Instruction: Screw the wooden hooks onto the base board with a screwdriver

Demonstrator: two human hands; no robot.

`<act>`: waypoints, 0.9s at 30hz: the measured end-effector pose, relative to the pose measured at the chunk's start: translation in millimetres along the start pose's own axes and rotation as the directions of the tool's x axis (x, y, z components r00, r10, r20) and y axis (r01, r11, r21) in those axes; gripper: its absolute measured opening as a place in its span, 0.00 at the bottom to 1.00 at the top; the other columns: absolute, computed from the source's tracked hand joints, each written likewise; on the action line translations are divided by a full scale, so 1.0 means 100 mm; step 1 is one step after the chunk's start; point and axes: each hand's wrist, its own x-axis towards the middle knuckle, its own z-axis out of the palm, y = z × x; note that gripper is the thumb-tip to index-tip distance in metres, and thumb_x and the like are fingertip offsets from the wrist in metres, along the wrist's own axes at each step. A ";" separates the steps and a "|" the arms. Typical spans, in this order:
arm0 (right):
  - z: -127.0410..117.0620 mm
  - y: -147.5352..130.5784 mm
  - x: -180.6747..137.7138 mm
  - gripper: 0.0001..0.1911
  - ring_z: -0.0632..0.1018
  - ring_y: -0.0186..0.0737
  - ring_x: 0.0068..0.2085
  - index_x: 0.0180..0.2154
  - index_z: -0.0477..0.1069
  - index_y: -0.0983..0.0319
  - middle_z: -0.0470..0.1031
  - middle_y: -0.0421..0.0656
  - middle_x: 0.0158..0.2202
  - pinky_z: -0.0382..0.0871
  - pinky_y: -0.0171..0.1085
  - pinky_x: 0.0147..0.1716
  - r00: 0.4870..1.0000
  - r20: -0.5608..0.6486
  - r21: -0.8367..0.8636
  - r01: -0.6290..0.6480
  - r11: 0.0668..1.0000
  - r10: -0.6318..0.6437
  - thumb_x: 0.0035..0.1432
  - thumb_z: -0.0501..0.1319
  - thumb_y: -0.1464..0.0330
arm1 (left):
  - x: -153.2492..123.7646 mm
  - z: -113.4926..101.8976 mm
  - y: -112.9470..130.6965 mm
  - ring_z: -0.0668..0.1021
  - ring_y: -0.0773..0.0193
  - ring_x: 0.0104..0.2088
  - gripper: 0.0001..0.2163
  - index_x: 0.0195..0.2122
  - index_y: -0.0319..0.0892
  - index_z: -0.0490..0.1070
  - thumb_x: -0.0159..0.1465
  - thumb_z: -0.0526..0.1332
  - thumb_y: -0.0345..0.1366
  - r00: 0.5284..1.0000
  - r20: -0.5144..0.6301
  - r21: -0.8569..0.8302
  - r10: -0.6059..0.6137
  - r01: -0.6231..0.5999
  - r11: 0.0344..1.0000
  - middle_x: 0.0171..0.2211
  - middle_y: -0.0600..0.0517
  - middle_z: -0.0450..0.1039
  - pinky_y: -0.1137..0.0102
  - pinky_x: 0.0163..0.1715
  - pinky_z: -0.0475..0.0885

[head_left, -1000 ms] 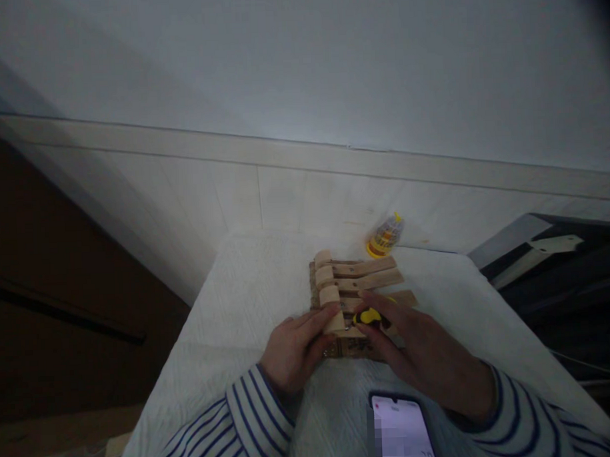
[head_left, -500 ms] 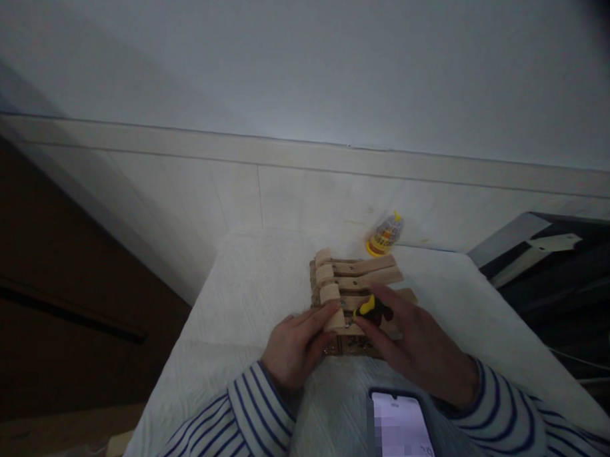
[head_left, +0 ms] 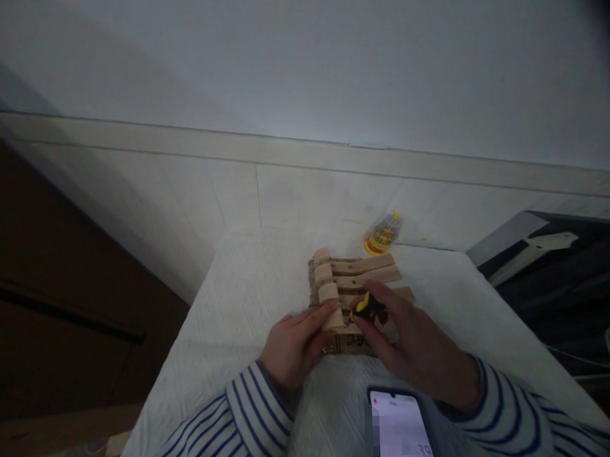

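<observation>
A wooden assembly (head_left: 353, 281) is lying near the middle of a white-covered table (head_left: 237, 291), showing several pale, flat wooden strips that are running side by side across a brown base (head_left: 346, 345). Each strip is carrying a thicker, rounded block at its left end, small dark screw-like dots are marking the wood just beside the blocks, and the strips' right ends are sticking out past the base. The left hand (head_left: 292, 345) is resting on the near block, its fingers and thumb clamping that end of the assembly. The right hand (head_left: 424, 344) is pinching a short yellow-and-black screwdriver (head_left: 366, 307) between thumb and fingers, its front end pointing at the nearest strip just beside the left fingertips; whether the tip is touching a screw is too small to tell. Dark markings are showing on the base's near edge, too small to read. Toward the person, a phone (head_left: 405, 428) is lying face up, its partly pixelated screen showing what is looking like "39". Beyond the strips, a clear container (head_left: 384, 234) with a yellow bottom and top is bearing a yellowish label, its print being illegible.
</observation>
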 end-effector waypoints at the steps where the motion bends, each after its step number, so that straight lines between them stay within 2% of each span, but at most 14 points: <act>1: 0.01 0.00 0.00 0.28 0.75 0.43 0.38 0.57 0.44 0.61 0.71 0.50 0.43 0.73 0.42 0.34 1.000 -0.006 0.001 -0.003 1.000 0.003 0.57 0.53 0.70 | 0.00 0.00 0.00 0.71 0.63 0.47 0.21 0.56 0.46 0.54 0.61 0.54 0.31 1.000 0.000 0.007 -0.004 0.004 1.000 0.51 0.49 0.66 0.65 0.43 0.68; 7: 0.02 0.02 -0.02 0.30 0.74 0.44 0.43 0.58 0.42 0.60 0.69 0.50 0.47 0.72 0.43 0.37 1.000 -0.012 -0.023 -0.001 1.000 0.001 0.58 0.53 0.70 | 0.00 -0.01 0.01 0.72 0.63 0.46 0.20 0.55 0.46 0.54 0.62 0.53 0.32 0.999 -0.027 0.025 0.019 -0.018 1.000 0.50 0.49 0.66 0.65 0.42 0.69; 11: 0.05 0.03 -0.02 0.30 0.75 0.44 0.41 0.58 0.43 0.59 0.71 0.49 0.45 0.73 0.43 0.35 1.000 -0.009 -0.005 -0.030 1.000 0.030 0.58 0.53 0.68 | 0.01 -0.01 0.01 0.72 0.63 0.46 0.20 0.56 0.46 0.54 0.62 0.52 0.33 0.999 -0.032 0.031 0.029 -0.028 0.999 0.49 0.48 0.67 0.65 0.41 0.70; 21: 0.12 0.04 -0.05 0.32 0.75 0.46 0.38 0.58 0.43 0.63 0.71 0.51 0.42 0.72 0.44 0.32 0.991 -0.125 -0.083 -0.056 0.995 0.045 0.56 0.55 0.67 | 0.01 -0.02 0.02 0.72 0.63 0.46 0.20 0.55 0.46 0.54 0.62 0.53 0.32 1.000 -0.027 0.024 0.011 -0.011 1.000 0.49 0.49 0.67 0.65 0.42 0.70; 27: 0.07 -0.01 0.01 0.30 0.75 0.45 0.40 0.57 0.45 0.62 0.71 0.50 0.43 0.71 0.45 0.36 0.997 -0.069 -0.046 0.010 0.999 -0.014 0.55 0.55 0.69 | 0.01 -0.01 0.01 0.71 0.64 0.48 0.20 0.56 0.46 0.54 0.62 0.53 0.32 1.000 -0.009 -0.015 0.013 -0.013 1.000 0.51 0.50 0.66 0.65 0.45 0.68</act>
